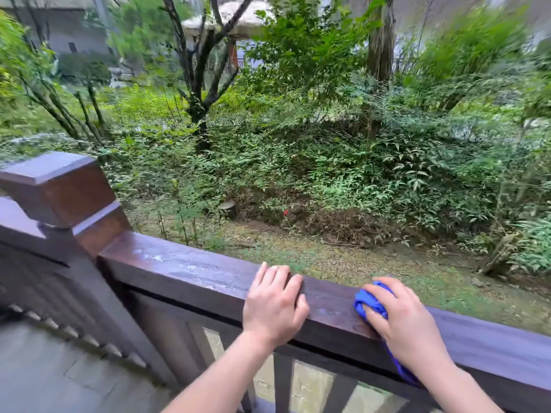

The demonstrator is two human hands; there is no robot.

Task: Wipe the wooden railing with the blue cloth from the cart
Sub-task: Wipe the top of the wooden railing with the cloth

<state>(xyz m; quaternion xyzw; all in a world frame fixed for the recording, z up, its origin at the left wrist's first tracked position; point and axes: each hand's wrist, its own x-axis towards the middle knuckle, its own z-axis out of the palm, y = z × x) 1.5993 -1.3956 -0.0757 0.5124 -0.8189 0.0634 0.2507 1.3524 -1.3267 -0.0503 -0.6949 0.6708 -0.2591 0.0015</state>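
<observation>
A dark brown wooden railing (190, 271) runs from the left post down to the lower right. Its top shows pale smears and a wet sheen near the post. My right hand (405, 326) presses a bunched blue cloth (368, 302) onto the rail's top, and a tail of the cloth hangs down under my wrist. My left hand (272, 305) rests flat on the rail, left of the cloth, fingers curled over the far edge and holding nothing.
A thick square wooden post (59, 189) caps the railing at the left, with a second rail section running off behind it. Slats stand below the rail. Grey paving (44, 368) lies at the lower left. Beyond the rail are shrubs, trees and bare ground.
</observation>
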